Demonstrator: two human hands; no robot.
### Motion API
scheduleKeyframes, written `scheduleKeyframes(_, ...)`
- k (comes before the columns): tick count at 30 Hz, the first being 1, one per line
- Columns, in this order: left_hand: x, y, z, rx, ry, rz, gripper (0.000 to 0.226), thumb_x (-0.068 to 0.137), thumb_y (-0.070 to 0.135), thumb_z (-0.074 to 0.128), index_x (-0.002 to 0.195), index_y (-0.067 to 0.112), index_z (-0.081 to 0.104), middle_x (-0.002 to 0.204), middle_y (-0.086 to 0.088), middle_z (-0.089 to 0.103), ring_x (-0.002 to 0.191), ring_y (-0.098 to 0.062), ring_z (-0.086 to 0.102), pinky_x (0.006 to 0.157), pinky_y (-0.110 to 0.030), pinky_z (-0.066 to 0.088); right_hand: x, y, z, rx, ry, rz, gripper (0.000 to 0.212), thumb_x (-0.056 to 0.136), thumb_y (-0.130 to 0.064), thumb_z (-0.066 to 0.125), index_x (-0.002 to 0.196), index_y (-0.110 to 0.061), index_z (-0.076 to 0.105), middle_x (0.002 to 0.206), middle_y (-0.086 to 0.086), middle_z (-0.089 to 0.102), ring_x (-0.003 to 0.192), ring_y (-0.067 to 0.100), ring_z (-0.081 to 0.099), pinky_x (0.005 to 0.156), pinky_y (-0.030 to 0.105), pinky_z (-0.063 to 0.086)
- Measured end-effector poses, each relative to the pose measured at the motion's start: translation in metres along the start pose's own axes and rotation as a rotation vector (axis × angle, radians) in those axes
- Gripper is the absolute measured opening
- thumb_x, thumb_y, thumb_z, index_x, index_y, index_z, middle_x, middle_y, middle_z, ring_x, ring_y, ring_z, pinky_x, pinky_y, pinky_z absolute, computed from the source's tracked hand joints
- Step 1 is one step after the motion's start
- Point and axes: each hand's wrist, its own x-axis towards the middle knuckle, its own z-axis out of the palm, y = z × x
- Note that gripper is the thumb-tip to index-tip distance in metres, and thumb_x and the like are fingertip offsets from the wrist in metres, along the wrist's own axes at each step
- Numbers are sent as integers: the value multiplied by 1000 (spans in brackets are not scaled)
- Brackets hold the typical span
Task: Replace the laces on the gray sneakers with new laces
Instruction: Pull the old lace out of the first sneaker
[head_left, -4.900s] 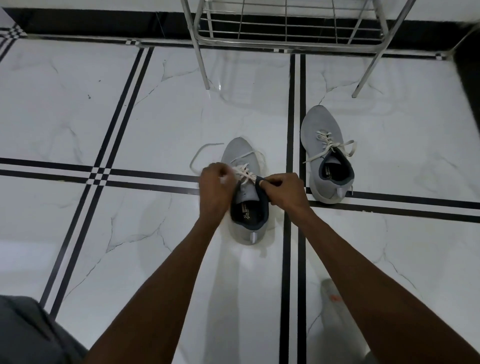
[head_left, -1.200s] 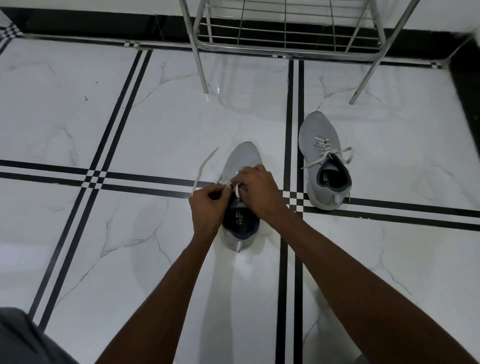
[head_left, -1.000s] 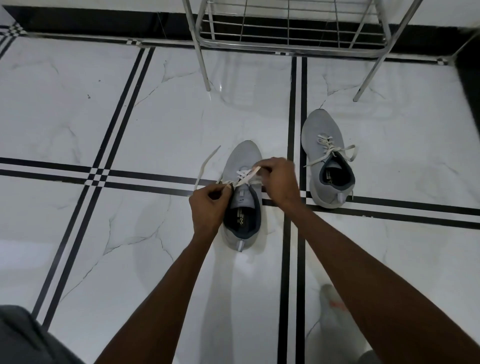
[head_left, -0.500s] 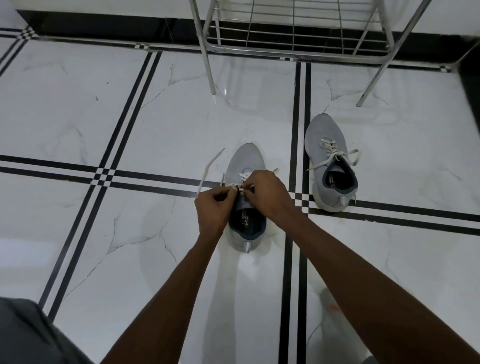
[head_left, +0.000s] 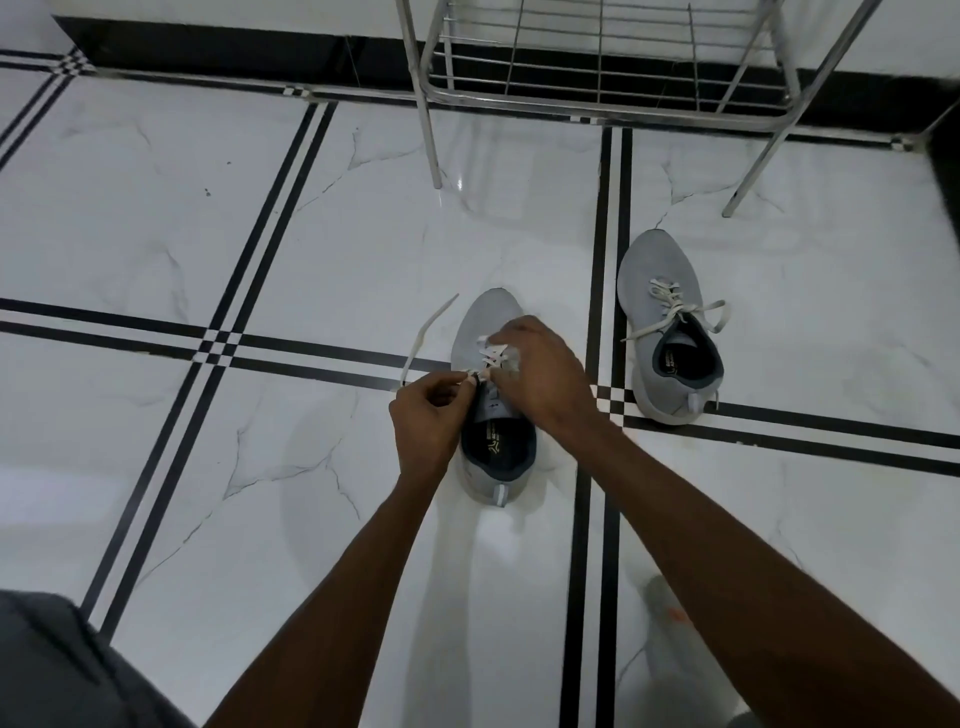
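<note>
Right hand (head_left: 540, 369) has shifted forward over the eyelets since half a second ago, fingers closed on the white lace (head_left: 491, 358). Left hand (head_left: 428, 415) pinches the lace's other end, loose tail trailing left on the floor (head_left: 156, 208). Near gray sneaker (head_left: 493, 322) partly laced, toe away. Second sneaker (head_left: 670, 332) sits right, laced.

Glossy marble-look floor (head_left: 363, 249), matt knit-cloth sneakers (head_left: 660, 270), shiny metal rack (head_left: 597, 98).

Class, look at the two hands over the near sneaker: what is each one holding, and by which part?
The left hand pinches the white lace near the top eyelets. The right hand covers the lacing; its hold cannot be told.
</note>
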Motion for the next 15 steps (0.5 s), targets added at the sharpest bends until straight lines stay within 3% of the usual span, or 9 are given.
scheduleKeyframes(3, 0, 1, 1, 17, -6, 17, 16, 87, 26, 81, 95, 12, 81, 82, 6, 77, 77, -2, 72, 78, -22, 60, -6, -6, 11, -168, -55, -83, 42, 82, -13, 74, 123, -17, 68, 142, 1, 51, 120, 25, 54, 85, 39, 55)
scheduleKeyframes(8, 0, -2, 1, 28, -15, 33, 17, 87, 27, 81, 96, 13, 81, 82, 6, 77, 77, -1, 72, 78, -19, 59, -4, -9, 7, -309, -97, -160, 13, 85, -21, 71, 94, -13, 77, 102, 5, 67, 98, 25, 58, 72, 38, 54)
scheduleKeyframes(11, 0, -2, 1, 19, -18, 24, 18, 88, 27, 80, 97, 12, 81, 84, 5, 78, 78, -2, 73, 78, -20, 59, -3, -9, 9, -308, -137, -150, 14, 91, -14, 65, 100, -6, 71, 106, 10, 66, 101, 27, 58, 74, 36, 50)
scheduleKeyframes(12, 0, -2, 0, 11, -20, 18, 18, 88, 27, 80, 96, 11, 81, 83, 5, 78, 78, -3, 73, 78, -21, 60, -1, -6, 9, -284, -108, -103, 12, 93, -11, 61, 101, -4, 68, 106, 12, 64, 99, 27, 59, 74, 34, 48)
scheduleKeyframes(15, 2, -3, -4, 13, -10, -6, 17, 87, 26, 80, 94, 11, 81, 80, 5, 77, 76, -4, 73, 77, -25, 61, 11, 14, -3, -54, 220, 216, 12, 93, -2, 54, 89, -3, 65, 94, 12, 64, 88, 24, 61, 75, 26, 45)
